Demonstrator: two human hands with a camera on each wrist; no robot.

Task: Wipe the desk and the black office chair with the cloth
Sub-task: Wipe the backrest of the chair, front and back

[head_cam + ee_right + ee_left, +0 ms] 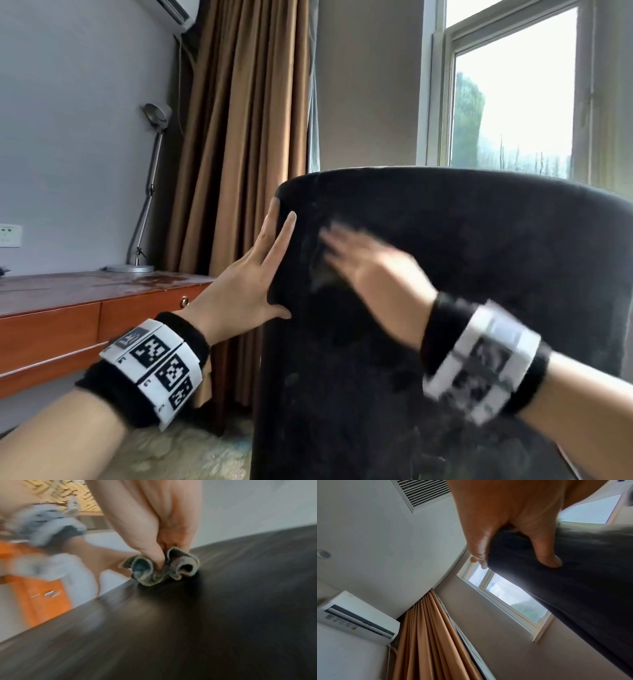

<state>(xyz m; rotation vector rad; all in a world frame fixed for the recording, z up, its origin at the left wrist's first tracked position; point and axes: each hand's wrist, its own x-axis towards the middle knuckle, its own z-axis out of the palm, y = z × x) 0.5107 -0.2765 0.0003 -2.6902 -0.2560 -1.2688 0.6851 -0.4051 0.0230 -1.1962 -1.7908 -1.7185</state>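
The black office chair fills the centre and right of the head view, its backrest facing me. My left hand braces against the backrest's left edge with straight fingers, the thumb on the near face. In the left wrist view the chair edge sits between thumb and fingers of the left hand. Blurred by motion, my right hand presses a bunched grey-green cloth against the upper left of the backrest. The right wrist view shows that cloth pinched in the right hand on the chair fabric.
The wooden desk with drawers stands at the left against the wall, a metal lamp on it. Brown curtains hang behind the chair, with a window to the right. Patterned carpet lies below.
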